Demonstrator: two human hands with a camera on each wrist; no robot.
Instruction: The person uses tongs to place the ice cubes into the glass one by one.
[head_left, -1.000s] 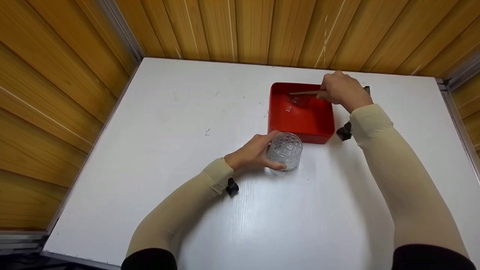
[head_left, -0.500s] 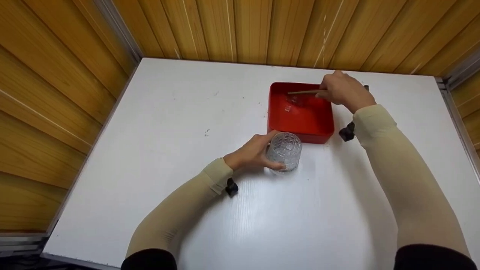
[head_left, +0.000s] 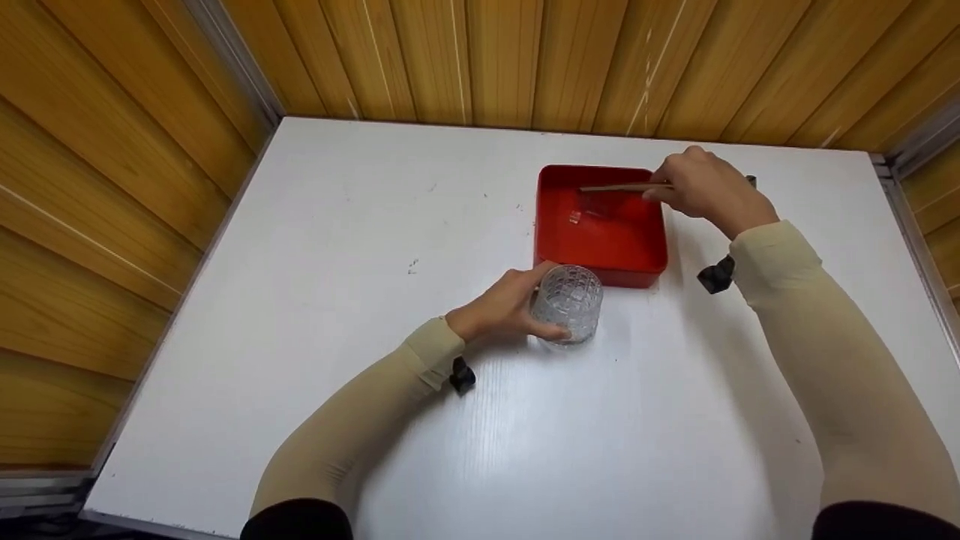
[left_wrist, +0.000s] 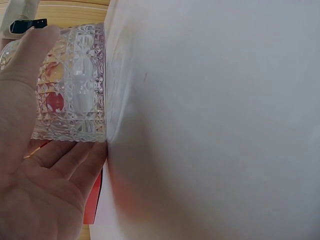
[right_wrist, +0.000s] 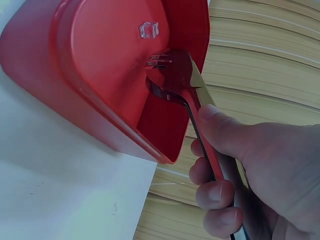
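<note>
My left hand [head_left: 506, 307] grips a clear cut-glass tumbler [head_left: 574, 304] that stands upright on the white table, by the front wall of a red square box [head_left: 622, 278]. In the left wrist view the thumb and fingers curve round the tumbler [left_wrist: 75, 85]. Over the box's far right corner, my right hand [head_left: 705, 187] holds shiny metal serving tongs [right_wrist: 175, 72], one end forked and the other spoon-like. Their heads dip inside the box, near its floor. A small clear cube [right_wrist: 149, 30] lies on that floor, apart from the tongs. Whether anything sits between the heads I cannot tell.
The white table [head_left: 360, 217] reaches a wood-panelled wall [head_left: 502, 60] behind the box, with another panelled wall [head_left: 97, 187] at the left. Small dark marks [head_left: 412, 266] dot the tabletop left of the box.
My right hand and forearm have shifted a little to the right, with the tongs still inside the box. The left hand, tumbler and box stay where they were.
</note>
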